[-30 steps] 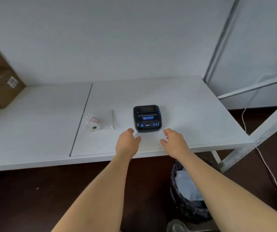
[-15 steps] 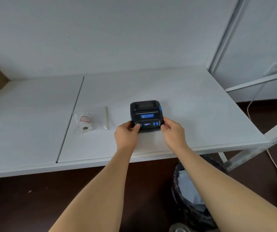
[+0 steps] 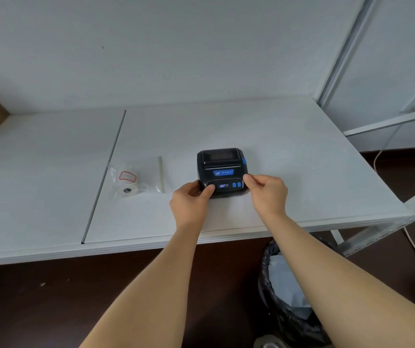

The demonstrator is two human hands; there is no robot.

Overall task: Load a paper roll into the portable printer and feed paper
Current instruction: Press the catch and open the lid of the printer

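On the white surface (image 3: 289,151), the black portable printer (image 3: 222,172) is gripped at its front corners by left hand (image 3: 191,202) and right hand (image 3: 266,194). Half a second earlier both hands sat likewise; the right thumb now reaches higher. Left of it lies the white paper roll in its clear bag (image 3: 132,190).

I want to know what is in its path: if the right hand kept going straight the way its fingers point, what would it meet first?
The right hand already touches the printer at its near right corner; going on, it would likely push against that side.
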